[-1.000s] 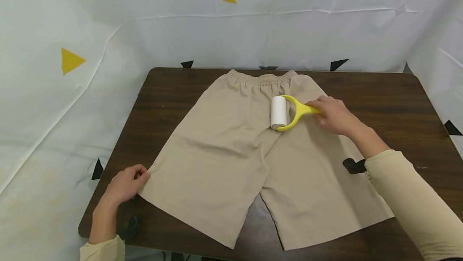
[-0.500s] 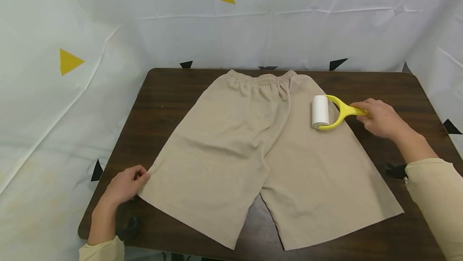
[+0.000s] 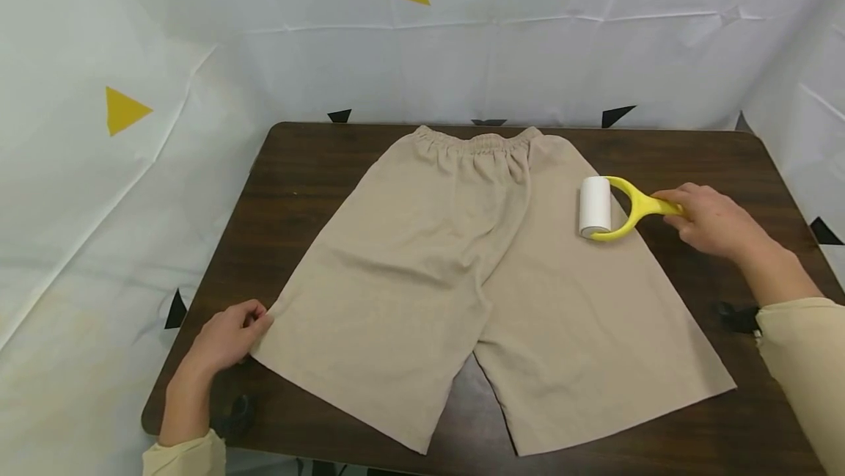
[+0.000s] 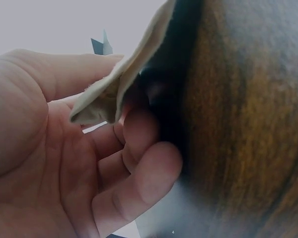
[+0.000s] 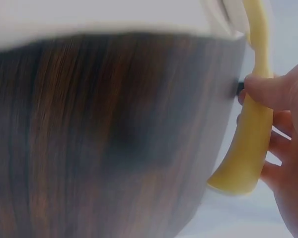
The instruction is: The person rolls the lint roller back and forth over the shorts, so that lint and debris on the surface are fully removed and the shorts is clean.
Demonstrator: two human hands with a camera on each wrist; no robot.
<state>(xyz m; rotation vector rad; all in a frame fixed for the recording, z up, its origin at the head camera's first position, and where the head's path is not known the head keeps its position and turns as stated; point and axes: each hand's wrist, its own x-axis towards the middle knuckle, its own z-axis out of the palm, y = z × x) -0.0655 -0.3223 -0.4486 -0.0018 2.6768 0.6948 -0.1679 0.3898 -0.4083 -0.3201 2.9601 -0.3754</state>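
Note:
Beige shorts [image 3: 409, 271] with a gathered elastic waistband lie spread on the dark wooden table [image 3: 310, 168], waistband at the far side. At the near left, my left hand [image 3: 224, 337] pinches the outer hem corner of the left leg; the left wrist view shows the folded hem [image 4: 109, 94] between thumb and fingers. My right hand [image 3: 716, 219] grips the yellow handle [image 5: 246, 144] of a lint roller [image 3: 640, 208]. Its white roll [image 3: 595, 206] is over the upper outer part of the right leg, near that side edge.
White sheeting [image 3: 502, 65] with yellow and black triangles surrounds the table at the back and sides. Some creases [image 3: 422, 271] run across the middle of the shorts. Long beige sleeves [image 3: 802, 344] cover the forearms.
My right hand has moved the lint roller rightward from the middle of the shorts to the right leg's outer edge, slowing lately. The left hand stays at the hem.

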